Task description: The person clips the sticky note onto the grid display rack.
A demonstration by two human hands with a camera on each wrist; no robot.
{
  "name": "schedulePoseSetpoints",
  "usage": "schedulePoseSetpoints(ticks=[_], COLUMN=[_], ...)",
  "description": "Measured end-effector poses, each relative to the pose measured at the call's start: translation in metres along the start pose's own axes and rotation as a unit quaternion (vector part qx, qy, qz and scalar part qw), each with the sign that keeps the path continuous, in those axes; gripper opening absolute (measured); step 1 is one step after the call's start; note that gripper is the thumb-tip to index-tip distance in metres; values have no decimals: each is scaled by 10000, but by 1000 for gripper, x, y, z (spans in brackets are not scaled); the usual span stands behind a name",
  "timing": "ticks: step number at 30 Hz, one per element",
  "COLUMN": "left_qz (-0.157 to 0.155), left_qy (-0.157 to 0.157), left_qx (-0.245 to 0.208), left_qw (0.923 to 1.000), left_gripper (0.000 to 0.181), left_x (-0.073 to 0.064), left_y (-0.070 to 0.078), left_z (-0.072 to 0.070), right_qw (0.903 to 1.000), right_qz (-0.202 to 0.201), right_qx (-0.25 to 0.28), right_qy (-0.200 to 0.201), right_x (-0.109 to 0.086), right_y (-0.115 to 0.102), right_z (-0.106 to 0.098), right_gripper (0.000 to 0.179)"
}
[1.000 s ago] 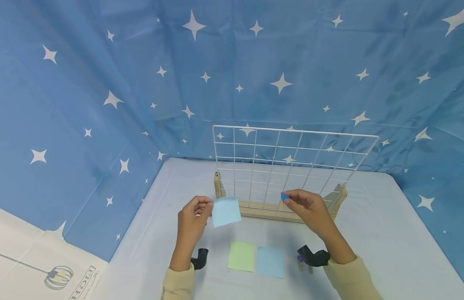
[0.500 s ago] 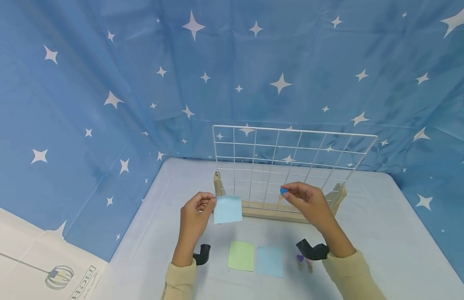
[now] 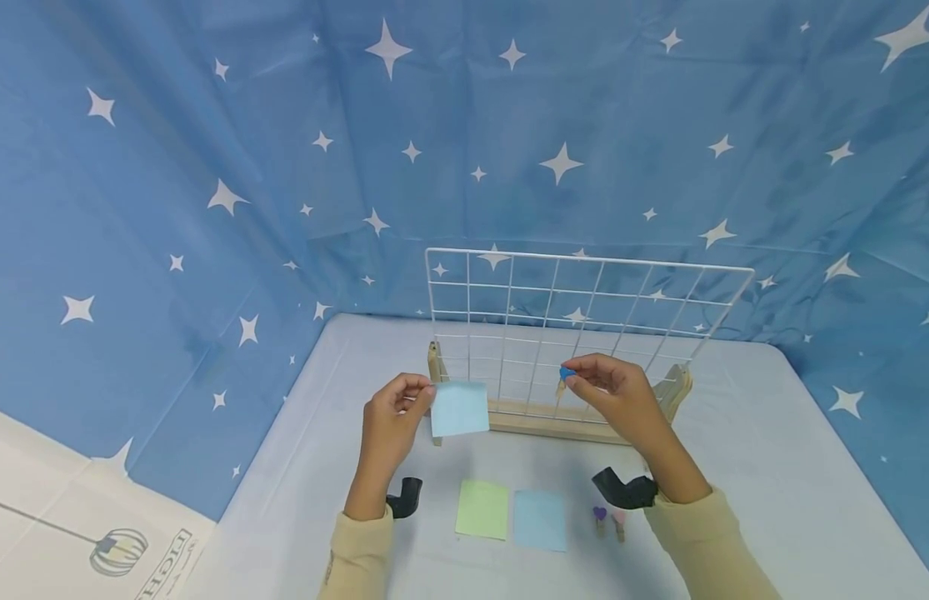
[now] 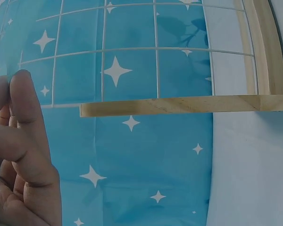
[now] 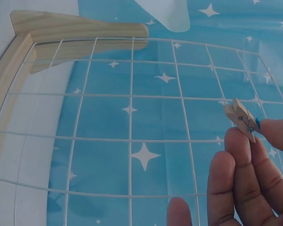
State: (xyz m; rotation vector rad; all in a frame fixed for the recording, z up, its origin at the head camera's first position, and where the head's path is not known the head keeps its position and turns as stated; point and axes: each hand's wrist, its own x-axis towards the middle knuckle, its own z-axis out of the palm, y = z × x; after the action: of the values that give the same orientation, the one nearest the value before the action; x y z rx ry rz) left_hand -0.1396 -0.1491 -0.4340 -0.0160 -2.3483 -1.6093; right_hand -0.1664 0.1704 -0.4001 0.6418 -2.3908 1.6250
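My left hand (image 3: 392, 417) pinches a light blue sticky note (image 3: 461, 409) by its upper left corner, in front of the left end of a white wire grid (image 3: 524, 350). In the left wrist view, thumb and finger of the left hand (image 4: 23, 150) meet at the left edge. My right hand (image 3: 617, 400) pinches a small wooden clothespin (image 5: 240, 116) with a blue decoration (image 3: 566, 372), in front of the grid. The right wrist view shows the clothespin between the thumb and fingers of the right hand (image 5: 245, 174), its wooden end pointing away from them.
The grid stands in a wooden base (image 3: 554, 423) with a side support (image 3: 672, 390) at the right. On the white table (image 3: 284, 517) lie a green sticky note (image 3: 482, 510), a blue one (image 3: 540, 521), a purple heart clothespin (image 3: 600, 517) and a pink one (image 3: 619, 521). A starry blue curtain (image 3: 464, 125) hangs behind.
The left hand has risen slightly and moved right with the sticky note, which now hangs straighter. The right hand has risen a little with the clothespin, whose wooden part now shows more.
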Motion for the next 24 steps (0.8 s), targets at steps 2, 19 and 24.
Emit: schedulePoseSetpoints(ticks=[2, 19, 24], left_qz=[24, 356, 457], left_qy=[-50, -305, -320], left_qx=[-39, -312, -399], left_qw=[10000, 9984, 9976], left_gripper=[13, 11, 12], left_x=[2, 16, 19], left_y=[0, 4, 7], left_z=[0, 2, 3], right_qw=[10000, 9995, 9996], right_qz=[40, -237, -159], right_qx=[-3, -139, -216], right_qy=[-54, -166, -131], right_x=[1, 8, 10], right_y=[-2, -7, -10], right_z=[-1, -6, -7], right_gripper=[15, 14, 16])
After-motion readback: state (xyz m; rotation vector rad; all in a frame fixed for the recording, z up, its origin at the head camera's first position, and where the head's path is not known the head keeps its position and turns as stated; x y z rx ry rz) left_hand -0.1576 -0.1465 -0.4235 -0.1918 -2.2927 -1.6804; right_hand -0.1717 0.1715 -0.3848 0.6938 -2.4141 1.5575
